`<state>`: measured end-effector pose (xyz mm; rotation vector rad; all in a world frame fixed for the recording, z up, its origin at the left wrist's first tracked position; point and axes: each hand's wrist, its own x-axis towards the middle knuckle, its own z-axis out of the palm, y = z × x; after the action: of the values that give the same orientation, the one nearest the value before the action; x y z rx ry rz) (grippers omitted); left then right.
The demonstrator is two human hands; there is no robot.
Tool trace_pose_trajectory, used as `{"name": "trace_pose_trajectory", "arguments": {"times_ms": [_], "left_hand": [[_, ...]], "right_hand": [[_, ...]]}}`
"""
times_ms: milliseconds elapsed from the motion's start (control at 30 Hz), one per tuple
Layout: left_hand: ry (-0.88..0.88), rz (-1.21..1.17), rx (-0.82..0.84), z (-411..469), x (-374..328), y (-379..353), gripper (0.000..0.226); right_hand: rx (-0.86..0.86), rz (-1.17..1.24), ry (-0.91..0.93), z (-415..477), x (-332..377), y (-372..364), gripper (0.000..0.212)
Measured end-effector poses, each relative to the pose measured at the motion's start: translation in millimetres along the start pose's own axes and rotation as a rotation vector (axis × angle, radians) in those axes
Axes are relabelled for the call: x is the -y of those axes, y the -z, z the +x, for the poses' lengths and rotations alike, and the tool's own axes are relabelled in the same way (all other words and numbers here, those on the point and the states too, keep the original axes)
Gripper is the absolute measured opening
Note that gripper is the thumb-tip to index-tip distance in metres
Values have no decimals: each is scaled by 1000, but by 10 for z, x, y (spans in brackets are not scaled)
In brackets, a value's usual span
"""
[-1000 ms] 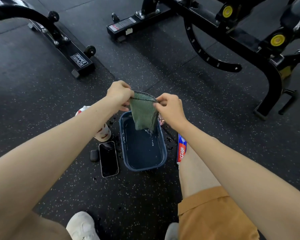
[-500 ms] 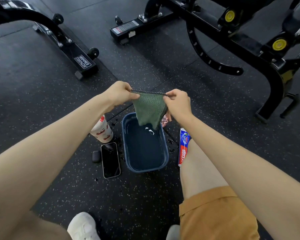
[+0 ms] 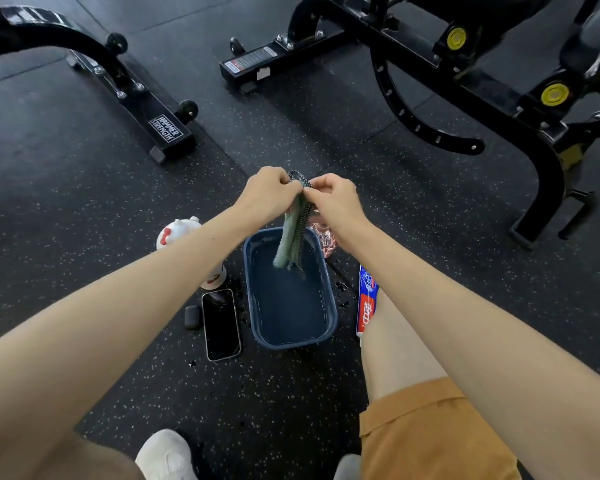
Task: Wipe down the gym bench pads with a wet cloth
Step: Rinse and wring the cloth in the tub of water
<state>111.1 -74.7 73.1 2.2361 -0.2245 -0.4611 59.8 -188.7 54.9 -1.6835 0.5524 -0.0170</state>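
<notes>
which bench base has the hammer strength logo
The left bench base, lettered white at its end; the middle bench base carries only a pale sticker.

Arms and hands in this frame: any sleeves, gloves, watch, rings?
Left arm and right arm are bare to the frame edge, no sleeves showing. Left hand and right hand: no gloves, watch, wristband or rings visible. Also worn: orange-tan shorts, white shoe.

Basin (image 3: 329,317) hemmed — phone (image 3: 221,324) left, tube (image 3: 367,303) right.
</notes>
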Motion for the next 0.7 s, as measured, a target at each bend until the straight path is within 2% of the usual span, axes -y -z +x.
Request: {"name": "trace_pose_trajectory", "arguments": {"times_ms": [133, 200, 300, 400, 467, 500, 633, 700], "left_hand": [[18, -62, 52, 28, -20, 43, 23], [3, -66, 101, 25, -21, 66, 21], [-47, -8, 126, 48, -43, 143, 36], [-165, 79, 40, 89, -50, 206, 20], [-226, 101, 119, 91, -19, 195, 48], [-241, 121, 142, 87, 6, 174, 53], [-257, 218, -1, 54, 11, 139, 17], [-213, 175, -38, 42, 2, 116, 18]], "right_hand": [[108, -42, 86, -45, -48, 30, 22], [110, -58, 133, -64, -66, 39, 32], [26, -128, 194, -49, -41, 62, 23], [7, -110, 191, 3, 27, 86, 22], [24, -118, 191, 28, 55, 97, 19], [27, -129, 192, 32, 60, 102, 18], [-62, -200, 195, 22, 39, 124, 14], [-95, -210, 181, 13, 28, 120, 12]]}}
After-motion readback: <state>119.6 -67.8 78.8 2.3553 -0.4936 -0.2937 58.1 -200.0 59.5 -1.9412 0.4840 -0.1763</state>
